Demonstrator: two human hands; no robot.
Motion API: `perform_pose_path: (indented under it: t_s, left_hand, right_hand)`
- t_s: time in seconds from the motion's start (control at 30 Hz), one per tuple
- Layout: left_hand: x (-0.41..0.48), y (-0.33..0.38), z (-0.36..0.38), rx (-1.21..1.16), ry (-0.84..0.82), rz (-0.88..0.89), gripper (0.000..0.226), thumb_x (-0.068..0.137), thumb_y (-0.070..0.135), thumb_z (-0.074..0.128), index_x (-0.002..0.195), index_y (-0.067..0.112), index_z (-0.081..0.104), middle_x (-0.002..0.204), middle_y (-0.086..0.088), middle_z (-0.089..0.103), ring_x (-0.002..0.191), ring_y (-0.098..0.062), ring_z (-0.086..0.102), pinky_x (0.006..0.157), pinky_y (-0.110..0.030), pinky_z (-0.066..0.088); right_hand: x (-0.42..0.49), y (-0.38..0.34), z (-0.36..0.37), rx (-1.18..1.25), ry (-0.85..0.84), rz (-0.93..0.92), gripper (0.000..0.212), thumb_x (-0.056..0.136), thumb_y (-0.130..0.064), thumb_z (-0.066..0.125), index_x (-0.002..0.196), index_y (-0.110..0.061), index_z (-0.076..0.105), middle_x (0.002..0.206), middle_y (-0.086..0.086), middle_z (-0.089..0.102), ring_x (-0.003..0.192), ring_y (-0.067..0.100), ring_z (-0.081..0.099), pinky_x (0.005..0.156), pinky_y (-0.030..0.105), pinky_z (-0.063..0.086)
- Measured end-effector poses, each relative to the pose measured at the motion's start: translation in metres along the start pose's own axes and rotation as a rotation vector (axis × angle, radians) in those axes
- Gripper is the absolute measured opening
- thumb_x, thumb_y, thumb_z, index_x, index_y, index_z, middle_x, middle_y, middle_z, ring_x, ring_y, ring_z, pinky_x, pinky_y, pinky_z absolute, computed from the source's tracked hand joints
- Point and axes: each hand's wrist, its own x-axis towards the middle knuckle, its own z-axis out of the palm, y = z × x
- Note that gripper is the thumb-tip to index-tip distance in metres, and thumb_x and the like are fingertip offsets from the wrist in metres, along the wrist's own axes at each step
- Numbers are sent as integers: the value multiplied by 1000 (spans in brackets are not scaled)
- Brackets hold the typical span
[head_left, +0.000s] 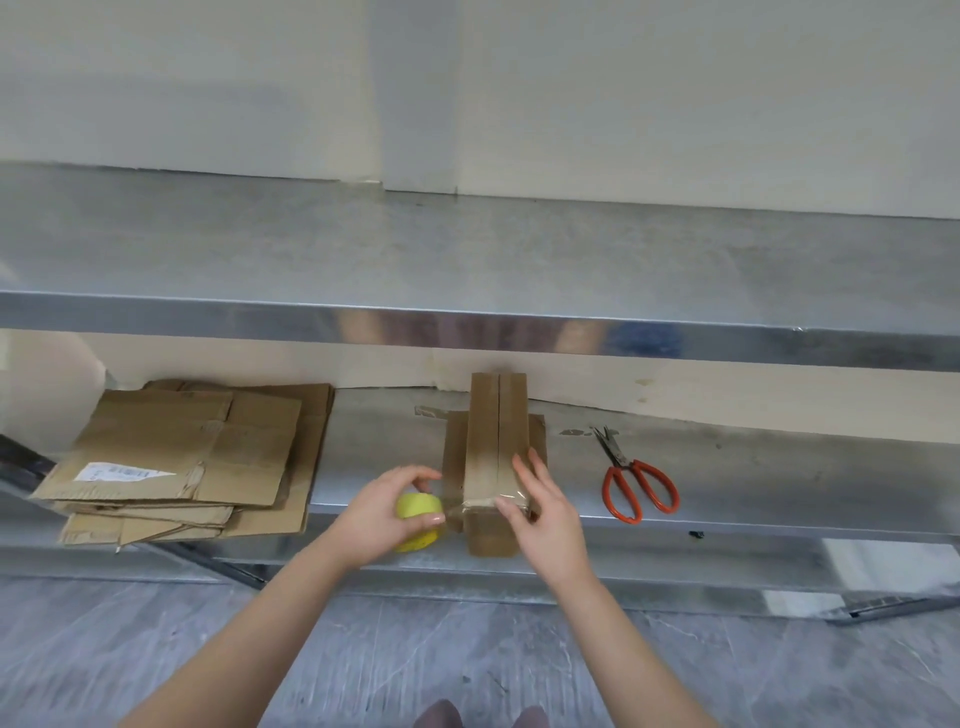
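Left hand (392, 512) curled around yellow tape roll (420, 521), just left of cardboard box (493, 441). Right hand (540, 512) fingers straight, pressing clear tape strip (480, 503) onto the box's near end.

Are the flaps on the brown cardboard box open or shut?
Shut: on the brown cardboard box the two flaps meet along a middle seam, clear tape crossing its near end.

1. A plain, pale wall (675, 78) fills the top, evenly lit
2. A galvanised metal upper shelf (467, 244) spans the view, its front lip shiny
3. A lower metal shelf (779, 483) sits beneath it, with a cream panel (727, 400) behind
4. Grey marbled floor (156, 654) lies below
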Motion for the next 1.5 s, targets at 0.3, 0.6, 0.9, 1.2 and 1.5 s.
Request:
perform_pose_path:
  t_s: [0.3,0.6,0.9,1.2,1.5]
  left_hand:
    - [14,0,-7,420,59,15,36,84,53,64,114,33,62,112,14,62,106,-10,57,79,-23,42]
    - [-2,-20,-7,437,-32,13,50,80,58,66,119,41,39,107,19,60,98,-9,54,76,-25,37]
    - [-5,-15,-14,410,48,69,41,80,55,67,113,38,50,105,24,53,99,-4,52,73,-22,40]
    - [-1,2,-8,500,139,5,40,75,54,73,101,31,53,97,16,58,93,-12,55,70,-28,37]
    - [-15,9,2,424,93,-94,44,69,55,77,93,35,46,94,16,56,92,-10,51,77,-29,40]
  right_hand:
    - [4,2,-1,31,-57,26,61,88,-41,68,143,-36,43,151,-26,20,132,-7,27,107,16,30]
    - [3,2,-2,-28,-82,7,59,92,-44,61,146,-37,39,152,-27,16,133,-9,23,108,15,28]
    - [-12,9,-18,-241,-124,-96,53,97,-63,26,148,-56,13,161,-19,0,146,1,5,115,30,21]
    - [1,109,-104,-854,13,66,51,102,-42,33,150,-23,35,157,5,30,147,28,20,117,48,17]
    - [36,118,-100,-954,-40,333,42,96,-35,47,128,-8,47,124,9,56,112,28,56,86,34,42]
